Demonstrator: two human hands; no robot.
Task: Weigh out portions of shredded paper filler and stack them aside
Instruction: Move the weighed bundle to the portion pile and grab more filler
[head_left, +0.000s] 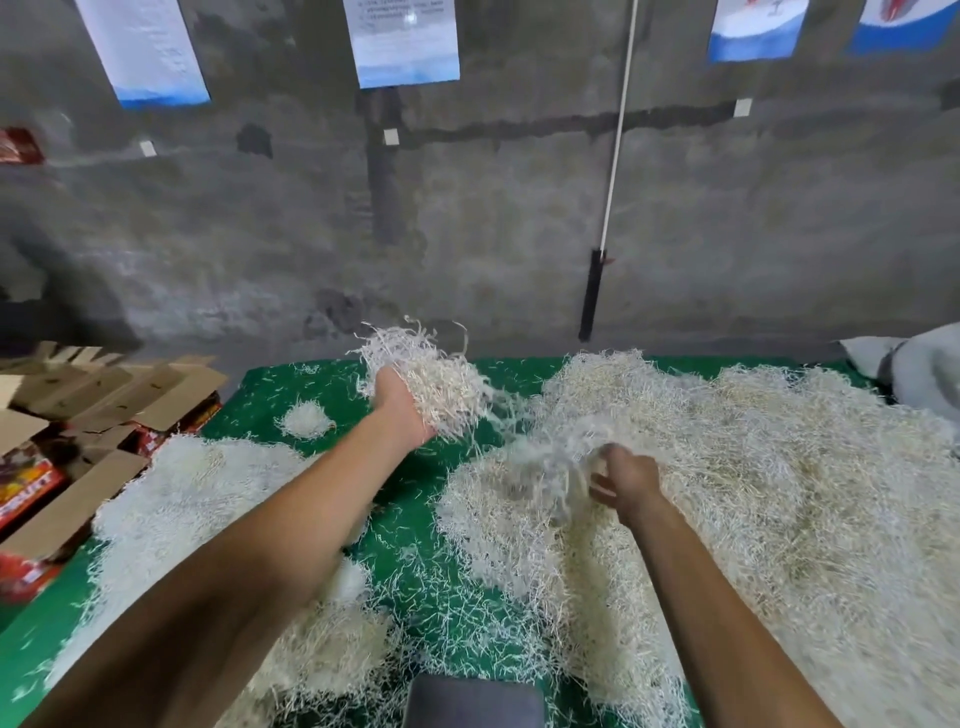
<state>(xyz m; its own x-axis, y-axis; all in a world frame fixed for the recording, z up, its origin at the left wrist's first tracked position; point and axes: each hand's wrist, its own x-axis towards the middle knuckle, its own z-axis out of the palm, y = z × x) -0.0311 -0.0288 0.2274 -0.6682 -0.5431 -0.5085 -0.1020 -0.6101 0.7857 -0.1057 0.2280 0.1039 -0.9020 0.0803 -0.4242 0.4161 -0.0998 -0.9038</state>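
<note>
Cream shredded paper filler covers much of a green table (415, 545). A big loose heap (753, 493) fills the right side. My left hand (402, 410) holds up a bundle of filler (431, 379) above the table's far middle. My right hand (626, 480) grips a blurred tuft of filler (556, 457) at the heap's left edge. Flatter piles of filler (176, 499) lie on the left side, and one small clump (306, 420) sits alone further back. A dark grey flat object (472, 701), perhaps a scale, shows at the bottom edge.
Open cardboard boxes (93, 415) with red packaging stand off the table's left edge. A grey concrete wall rises right behind the table, with a white rod (615, 156) leaning on it. Grey cloth (914, 369) lies at the far right corner.
</note>
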